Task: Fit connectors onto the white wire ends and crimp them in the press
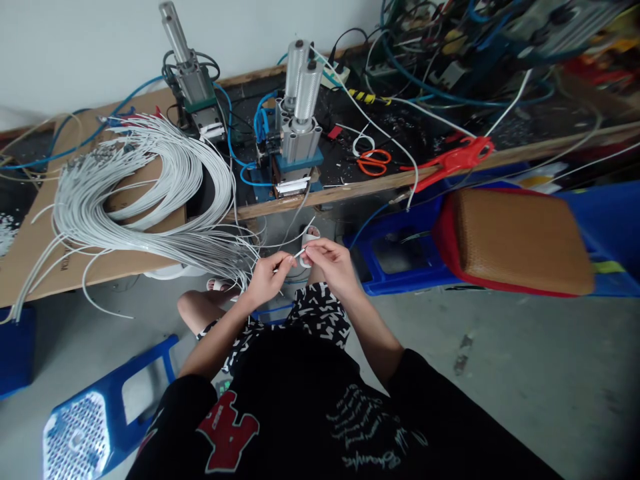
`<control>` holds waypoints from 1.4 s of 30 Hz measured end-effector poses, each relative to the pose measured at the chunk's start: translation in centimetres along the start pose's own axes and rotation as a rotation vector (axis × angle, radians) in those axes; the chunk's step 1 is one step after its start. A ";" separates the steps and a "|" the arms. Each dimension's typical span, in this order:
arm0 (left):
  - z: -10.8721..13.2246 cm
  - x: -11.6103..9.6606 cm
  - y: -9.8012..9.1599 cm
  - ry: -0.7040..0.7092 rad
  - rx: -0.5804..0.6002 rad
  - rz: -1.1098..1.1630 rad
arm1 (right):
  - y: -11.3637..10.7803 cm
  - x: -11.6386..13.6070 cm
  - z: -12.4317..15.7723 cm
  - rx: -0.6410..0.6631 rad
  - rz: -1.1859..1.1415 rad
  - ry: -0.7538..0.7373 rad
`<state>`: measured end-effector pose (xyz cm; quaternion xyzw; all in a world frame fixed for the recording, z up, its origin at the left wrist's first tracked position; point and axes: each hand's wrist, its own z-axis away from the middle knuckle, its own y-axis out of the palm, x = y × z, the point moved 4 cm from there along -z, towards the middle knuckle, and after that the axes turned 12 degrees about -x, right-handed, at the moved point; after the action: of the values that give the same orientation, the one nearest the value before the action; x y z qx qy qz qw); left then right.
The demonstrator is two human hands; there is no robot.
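Just above my lap, my left hand (269, 277) is closed, pinching a thin white cable (299, 253) between thumb and forefinger. My right hand (334, 265) grips the same cable a short way along, with its fingertips pressed together. The short stretch between the two hands shows; the parts under my fingers are hidden. To the left, a big looped bundle of white cables (145, 237) lies on the bench, its near ends hanging over the edge close to my left hand.
Pneumatic presses (300, 127) stand on the bench (350, 190), with another press (193, 80) behind the bundle. Orange-handled scissors (374, 162) and a red tool (457, 159) lie to the right. A blue stool (115, 393) is at lower left; a brown-topped seat (520, 240) is at right.
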<state>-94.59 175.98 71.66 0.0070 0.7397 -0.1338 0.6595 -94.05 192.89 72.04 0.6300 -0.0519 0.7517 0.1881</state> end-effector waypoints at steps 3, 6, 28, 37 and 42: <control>0.1 0.0 0.0 -0.008 0.017 0.000 | 0.2 0.6 -0.1 0.028 0.004 -0.019; 0.1 -0.1 0.0 -0.003 0.024 0.007 | 0.5 0.8 -0.2 0.034 -0.008 -0.021; 0.5 0.4 0.5 -0.009 -0.202 0.051 | 4.1 -1.9 1.7 -0.238 -0.328 0.215; 0.2 -0.5 0.2 0.015 -0.214 0.087 | 4.3 -1.9 1.7 -0.204 -0.347 0.187; 0.2 -0.7 0.3 -0.001 -0.214 0.118 | 4.7 -1.7 2.1 -0.201 -0.388 0.228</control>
<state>-94.24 176.37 72.26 -0.0200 0.7478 -0.0148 0.6635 -93.47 187.46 71.55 0.5173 0.0172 0.7588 0.3954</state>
